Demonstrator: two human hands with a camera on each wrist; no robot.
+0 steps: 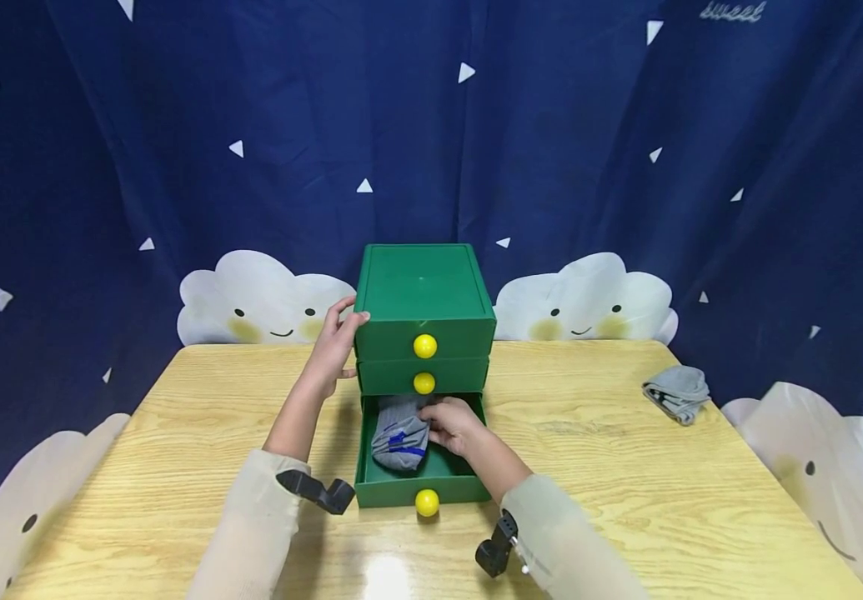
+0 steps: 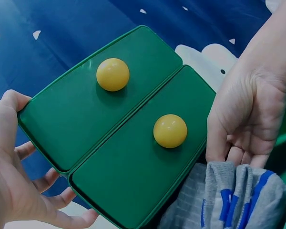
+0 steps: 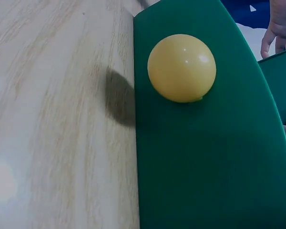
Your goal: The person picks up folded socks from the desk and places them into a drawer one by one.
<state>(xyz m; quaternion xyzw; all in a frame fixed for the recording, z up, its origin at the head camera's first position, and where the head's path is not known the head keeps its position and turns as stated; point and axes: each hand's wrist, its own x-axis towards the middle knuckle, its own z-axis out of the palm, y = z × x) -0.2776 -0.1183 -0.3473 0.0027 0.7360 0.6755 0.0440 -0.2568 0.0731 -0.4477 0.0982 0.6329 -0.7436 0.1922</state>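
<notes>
A green drawer unit (image 1: pixel 425 283) with yellow knobs stands on the table, its bottom drawer (image 1: pixel 393 493) pulled out. In that drawer lie folded grey socks (image 1: pixel 401 442) with blue stripes. My right hand (image 1: pixel 457 425) reaches into the drawer and pinches the socks' edge; in the left wrist view its fingertips are partly hidden behind the cloth. My left hand (image 1: pixel 333 346) rests spread against the unit's left side, thumb and fingertips touching its edges. In the right wrist view, the drawer's front (image 3: pixel 205 143) fills much of the picture and hides the socks.
Another folded grey cloth bundle (image 1: pixel 677 393) lies near the table's right edge. The two upper drawers, with a top knob (image 1: pixel 425 346) and a middle knob (image 1: pixel 424 383), are closed. A dark blue curtain (image 1: pixel 416 125) with white triangles hangs behind the wooden table (image 1: pixel 589 467).
</notes>
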